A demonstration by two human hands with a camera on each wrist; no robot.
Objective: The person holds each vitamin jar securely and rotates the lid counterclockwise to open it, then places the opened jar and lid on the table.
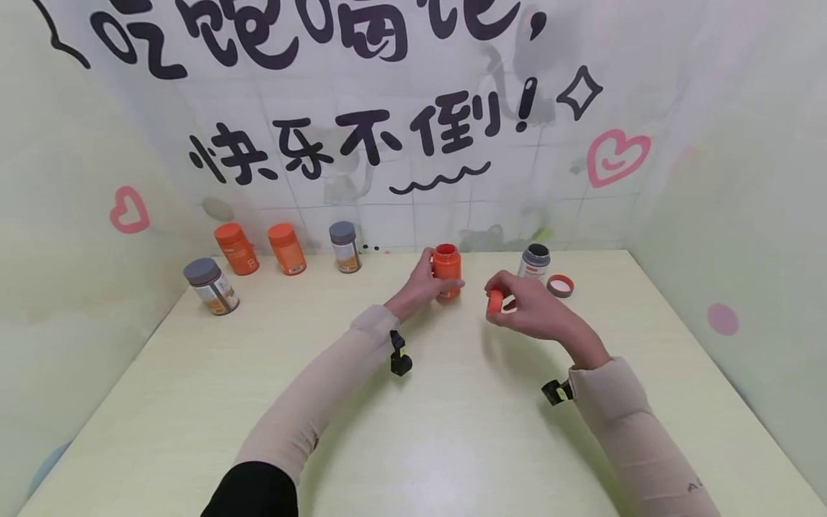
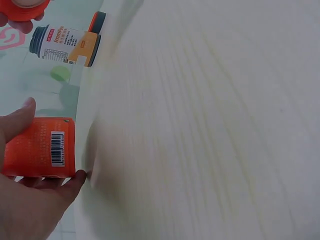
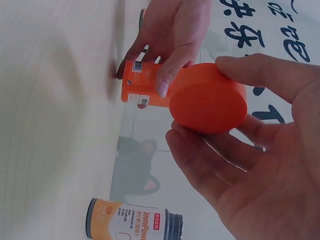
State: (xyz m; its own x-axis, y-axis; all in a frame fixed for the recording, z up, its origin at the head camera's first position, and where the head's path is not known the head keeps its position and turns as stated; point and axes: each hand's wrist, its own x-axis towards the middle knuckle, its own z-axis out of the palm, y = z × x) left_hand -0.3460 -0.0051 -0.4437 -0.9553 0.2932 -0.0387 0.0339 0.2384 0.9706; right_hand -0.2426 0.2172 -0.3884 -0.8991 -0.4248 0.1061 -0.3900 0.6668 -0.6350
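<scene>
An uncapped orange bottle (image 1: 447, 263) is gripped by my left hand (image 1: 420, 287), thumb on one side and fingers on the other. In the left wrist view the bottle's barcode side (image 2: 42, 150) faces the camera, its base close to the tabletop. To the right, my right hand (image 1: 533, 309) pinches an orange lid (image 1: 494, 301) between thumb and fingers, apart from the bottle. The right wrist view shows the lid's top face (image 3: 207, 107). Behind the right hand stands an open grey-necked bottle (image 1: 535, 261). A loose lid with a white lining (image 1: 561, 286) lies beside it.
Along the left back stand two orange-capped bottles (image 1: 236, 249) and two grey-capped bottles (image 1: 345, 248). The pale tabletop (image 1: 446, 431) meets a white wall (image 1: 413, 222) with black lettering, and side walls rise left and right.
</scene>
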